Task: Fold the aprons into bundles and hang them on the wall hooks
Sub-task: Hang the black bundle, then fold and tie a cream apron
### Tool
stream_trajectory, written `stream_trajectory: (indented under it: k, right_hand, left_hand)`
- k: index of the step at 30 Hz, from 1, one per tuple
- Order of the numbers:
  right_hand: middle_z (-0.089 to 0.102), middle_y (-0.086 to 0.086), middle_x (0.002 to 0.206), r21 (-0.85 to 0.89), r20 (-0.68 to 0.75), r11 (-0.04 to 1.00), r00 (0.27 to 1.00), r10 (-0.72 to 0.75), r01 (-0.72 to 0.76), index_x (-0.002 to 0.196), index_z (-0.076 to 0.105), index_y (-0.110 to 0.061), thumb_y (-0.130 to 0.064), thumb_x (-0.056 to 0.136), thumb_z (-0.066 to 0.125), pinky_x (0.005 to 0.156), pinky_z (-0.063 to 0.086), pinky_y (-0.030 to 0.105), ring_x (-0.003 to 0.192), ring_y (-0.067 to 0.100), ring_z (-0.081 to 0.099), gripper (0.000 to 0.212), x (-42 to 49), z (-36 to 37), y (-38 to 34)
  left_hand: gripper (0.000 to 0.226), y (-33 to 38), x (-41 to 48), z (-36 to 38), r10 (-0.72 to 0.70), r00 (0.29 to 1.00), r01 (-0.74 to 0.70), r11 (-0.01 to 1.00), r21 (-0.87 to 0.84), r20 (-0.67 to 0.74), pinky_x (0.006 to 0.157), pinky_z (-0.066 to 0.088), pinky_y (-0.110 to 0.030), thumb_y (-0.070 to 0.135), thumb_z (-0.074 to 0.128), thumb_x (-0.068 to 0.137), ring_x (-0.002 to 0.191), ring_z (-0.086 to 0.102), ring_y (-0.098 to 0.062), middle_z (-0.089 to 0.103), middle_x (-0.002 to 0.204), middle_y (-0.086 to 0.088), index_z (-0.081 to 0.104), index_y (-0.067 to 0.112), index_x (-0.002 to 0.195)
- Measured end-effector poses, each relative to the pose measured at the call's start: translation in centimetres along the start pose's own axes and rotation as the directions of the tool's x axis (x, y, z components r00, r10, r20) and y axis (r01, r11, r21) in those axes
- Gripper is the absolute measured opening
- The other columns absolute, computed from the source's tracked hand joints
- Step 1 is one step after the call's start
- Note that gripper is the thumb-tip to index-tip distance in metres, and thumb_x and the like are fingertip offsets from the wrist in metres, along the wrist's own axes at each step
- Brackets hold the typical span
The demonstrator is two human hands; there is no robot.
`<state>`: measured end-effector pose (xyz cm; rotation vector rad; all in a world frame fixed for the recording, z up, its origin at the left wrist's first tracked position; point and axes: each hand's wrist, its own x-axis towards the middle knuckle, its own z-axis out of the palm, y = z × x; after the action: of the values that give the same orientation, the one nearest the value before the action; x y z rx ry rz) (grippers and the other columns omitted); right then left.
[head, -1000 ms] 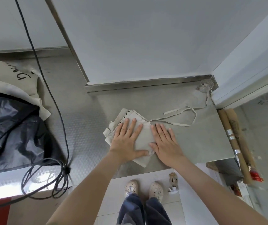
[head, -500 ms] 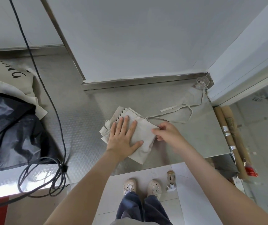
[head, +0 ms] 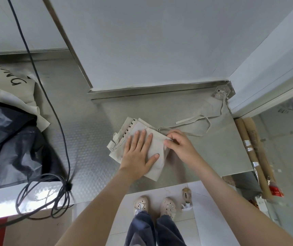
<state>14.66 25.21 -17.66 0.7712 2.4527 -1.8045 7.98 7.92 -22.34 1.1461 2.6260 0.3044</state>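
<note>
At the far left of the frame a crumpled black plastic sheet (head: 9, 139) lies on the embossed stainless-steel counter (head: 92, 148), and a cream canvas cloth with black lettering (head: 7, 86) shows above it. A thin black cable (head: 53, 110) runs down from the top left and ends in loose loops near the counter's lower edge.

In the middle of the frame the folded beige cotton apron (head: 124, 126) lies flat on the counter as a small, thick, layered bundle. The left hand (head: 137, 153) rests palm down on it, fingers straight and spread, pressing the cloth. Just to its right the right hand (head: 181, 146) has its fingers curled in, pinching the bundle's right edge between thumb and fingertips.

From that edge the apron's long beige tie strap (head: 202, 134) trails loose across the counter towards the upper right, reaching a clear plastic hook (head: 221, 90) in the corner by the white wall. Right of the counter stand two brown paper rolls banded with silver tape (head: 255, 148). At the bottom centre a pair of beige perforated shoes (head: 141, 205) stands on the white floor tiles
</note>
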Motion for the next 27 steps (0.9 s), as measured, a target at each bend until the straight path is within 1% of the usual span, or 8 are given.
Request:
stream_trajectory:
  k: [4, 9, 12, 16, 19, 21, 24, 27]
  right_hand:
    - [0.047, -0.005, 0.066, 0.180, 0.123, 0.980, 0.990, 0.062, -0.084, 0.070, 0.053, -0.013, -0.019, 0.083, 0.062, 0.061, 0.034, 0.022, 0.065, 0.008, 0.042, 0.017, 0.4, -0.9, -0.1]
    - [0.049, -0.005, 0.065, -0.182, 0.080, 0.974, 0.986, 0.149, -0.132, 0.076, 0.049, -0.021, -0.006, 0.088, 0.058, 0.062, 0.033, 0.028, 0.062, 0.011, 0.042, 0.022, 1.8, -1.4, 0.1]
    - [0.054, 0.001, 0.077, -0.354, 0.007, 0.930, 0.994, 0.113, -0.103, 0.093, 0.050, -0.018, -0.007, 0.086, 0.059, 0.072, 0.034, 0.031, 0.079, 0.019, 0.048, 0.016, 1.8, -0.8, 0.7]
    - [0.055, 0.009, 0.115, -0.677, -0.137, 0.736, 0.978, -0.156, 0.022, 0.123, 0.052, -0.008, -0.017, 0.082, 0.054, 0.091, 0.027, 0.035, 0.109, 0.030, 0.042, 0.042, 0.8, 0.0, 1.1]
    - [0.054, 0.007, 0.133, -0.731, 0.160, 0.606, 0.942, -0.295, 0.314, 0.132, 0.052, -0.011, -0.029, 0.087, 0.039, 0.102, 0.021, 0.033, 0.122, 0.020, 0.037, 0.050, -0.7, 2.0, 2.0]
    - [0.038, 0.001, 0.151, -0.770, 0.268, 0.542, 0.941, -0.205, 0.337, 0.144, 0.041, -0.012, -0.040, 0.100, 0.021, 0.113, 0.006, 0.034, 0.139, 0.013, 0.021, 0.055, -1.2, 3.0, 3.0]
    - [-0.011, -0.014, 0.154, -0.782, 0.292, 0.550, 0.952, -0.092, 0.293, 0.153, 0.003, -0.021, -0.056, 0.091, -0.015, 0.112, -0.021, 0.028, 0.143, 0.002, -0.017, 0.073, -1.3, 3.1, 3.7]
    - [-0.010, -0.017, 0.155, -0.757, 0.334, 0.561, 0.936, -0.108, 0.335, 0.153, 0.001, -0.025, -0.050, 0.086, -0.007, 0.111, -0.023, 0.026, 0.144, 0.002, -0.015, 0.072, -1.1, 2.6, 3.5]
  left_hand:
    - [0.092, 0.0, 0.2, 0.2, -0.007, 1.000, 0.007, 1.000, 0.004, 0.024, 0.116, -0.004, -0.042, 0.077, 0.000, 0.084, 0.148, 0.002, -0.025, 0.004, 0.159, -0.002, 0.011, 0.018, 0.153]
    - [0.103, 0.1, 0.2, 0.1, -0.061, 0.997, 0.058, 0.995, 0.086, 0.038, 0.116, -0.009, -0.041, 0.085, 0.005, 0.077, 0.147, 0.004, -0.026, 0.010, 0.160, -0.007, 0.016, 0.016, 0.153]
    - [0.103, 0.4, 0.3, 0.1, -0.079, 0.995, 0.073, 0.991, 0.112, 0.054, 0.115, 0.002, -0.046, 0.084, 0.018, 0.076, 0.145, 0.016, -0.030, 0.021, 0.157, -0.010, 0.026, 0.014, 0.151]
    - [0.099, 0.7, 0.5, 0.4, -0.094, 0.994, 0.089, 0.991, 0.098, 0.052, 0.114, 0.009, -0.050, 0.080, 0.027, 0.076, 0.143, 0.023, -0.034, 0.026, 0.156, -0.011, 0.031, 0.013, 0.149]
    - [0.093, 1.2, 0.6, -0.1, -0.133, 0.985, 0.123, 0.988, 0.095, 0.109, 0.116, -0.006, -0.048, 0.073, 0.013, 0.078, 0.147, 0.000, -0.032, 0.005, 0.161, -0.007, 0.011, 0.017, 0.153]
    - [0.085, 1.9, 1.0, -0.9, -0.168, 0.976, 0.156, 0.983, 0.092, 0.141, 0.115, -0.012, -0.046, 0.062, 0.014, 0.081, 0.147, -0.010, -0.029, -0.007, 0.161, -0.004, 0.003, 0.021, 0.154]
    - [0.062, 2.0, 2.3, -2.4, -0.151, 0.986, 0.148, 0.987, 0.055, 0.065, 0.115, 0.011, -0.043, 0.041, 0.038, 0.083, 0.139, 0.021, -0.028, 0.024, 0.152, -0.008, 0.036, 0.016, 0.140]
    - [0.059, 0.9, 4.6, -3.7, -0.060, 0.993, 0.084, 0.967, 0.239, -0.103, 0.101, 0.040, -0.046, 0.013, 0.075, 0.060, 0.119, 0.050, -0.027, 0.055, 0.128, -0.010, 0.060, 0.013, 0.117]
